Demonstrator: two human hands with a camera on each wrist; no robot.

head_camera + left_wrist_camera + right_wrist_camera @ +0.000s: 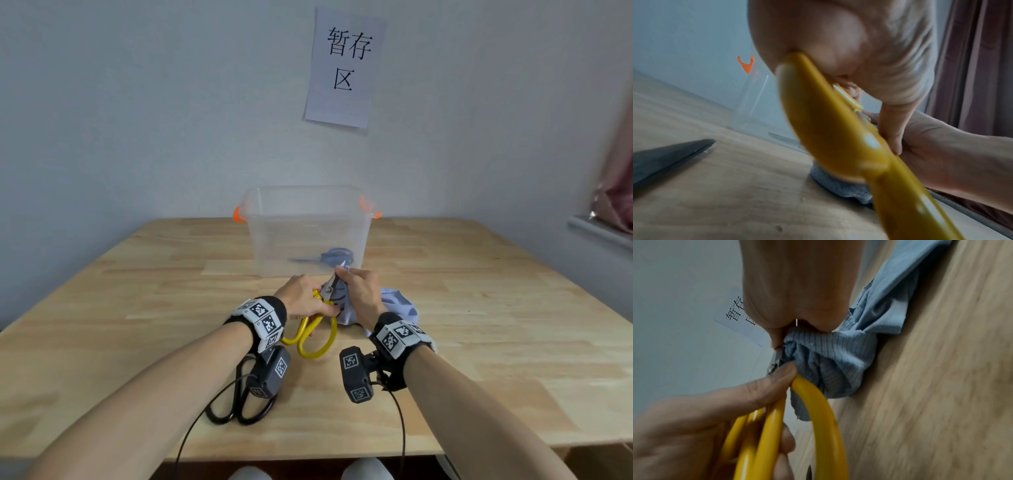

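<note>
My left hand [308, 301] grips the yellow-handled scissors [317, 337] just below the pivot, their handle loops hanging toward me. The short steel blades [330, 286] point away and up. My right hand [352, 284] pinches a bunched light blue cloth [397, 303] round the blades, fingertips near the tip. In the right wrist view the ribbed cloth [834, 353] is pressed against the blades [775, 363] above the yellow handles [818, 402]. In the left wrist view the yellow handle [838, 129] runs across the picture, with the cloth [834, 183] touching the table below it.
A clear plastic bin [363, 236] with orange handles stands behind the hands, with blue-handled scissors [334, 256] inside. Black-handled scissors [239, 407] lie on the wooden table [137, 308] under my left wrist. A paper sign [344, 68] hangs on the wall.
</note>
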